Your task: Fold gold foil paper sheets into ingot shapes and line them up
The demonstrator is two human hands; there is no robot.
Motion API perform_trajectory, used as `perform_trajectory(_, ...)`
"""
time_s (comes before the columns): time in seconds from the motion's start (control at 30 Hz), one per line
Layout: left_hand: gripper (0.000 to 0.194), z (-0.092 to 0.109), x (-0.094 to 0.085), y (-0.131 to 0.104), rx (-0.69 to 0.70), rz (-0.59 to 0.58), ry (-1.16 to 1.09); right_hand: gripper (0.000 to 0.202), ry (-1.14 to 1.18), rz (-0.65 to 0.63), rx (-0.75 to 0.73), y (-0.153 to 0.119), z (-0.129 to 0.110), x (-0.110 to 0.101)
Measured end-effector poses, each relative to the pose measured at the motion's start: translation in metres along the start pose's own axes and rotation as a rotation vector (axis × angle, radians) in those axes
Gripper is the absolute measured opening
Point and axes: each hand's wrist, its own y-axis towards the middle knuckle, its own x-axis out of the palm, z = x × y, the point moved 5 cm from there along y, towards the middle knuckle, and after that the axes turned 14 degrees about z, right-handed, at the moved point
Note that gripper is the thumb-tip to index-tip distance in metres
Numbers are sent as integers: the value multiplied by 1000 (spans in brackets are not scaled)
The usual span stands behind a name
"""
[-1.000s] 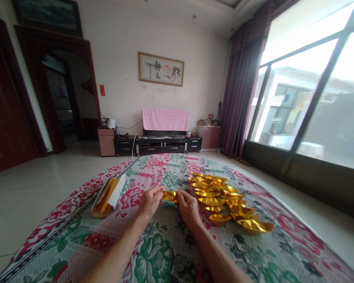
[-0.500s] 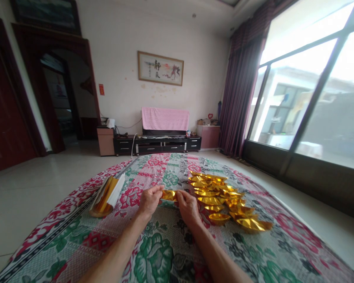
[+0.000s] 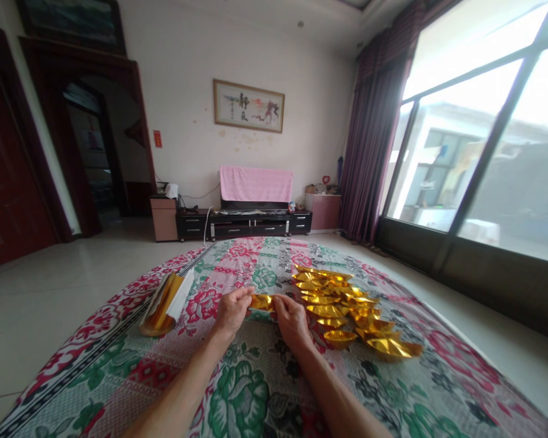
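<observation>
A small folded piece of gold foil paper is stretched between my two hands above the cloth. My left hand pinches its left end between thumb and fingers. At the opposite end, my right hand grips it the same way. To the right of my hands lie several folded gold paper ingots in rough rows. The nearest to my right hand are a small boat-shaped one and a wider one. Off to the left rests a curled stack of gold and white paper sheets.
A flowered red, green and white cloth covers the round surface in front of me. Beyond it stand a low black cabinet and a screen draped with a pink cloth. A large window is on the right.
</observation>
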Motion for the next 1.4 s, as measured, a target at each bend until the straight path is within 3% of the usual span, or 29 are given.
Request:
perform_trajectory(0.23, 32, 0, 1, 0, 9, -8, 4, 42, -10, 5, -2, 0, -2, 0)
perform_trajectory(0.47, 32, -8, -2, 10, 124, 23, 179, 37, -173, 29, -132, -1, -2, -1)
perform_trajectory(0.9, 33, 0, -2, 3, 68, 17, 108, 37, -129, 3, -90, 0, 3, 1)
perform_trajectory(1.27, 32, -5, -1, 9, 130, 1, 145, 39, -136, 15, -117, -1, 3, 0)
perform_trajectory(1.4, 32, -4, -3, 11, 215, 20, 222, 39, -158, 23, -133, -2, 0, -1)
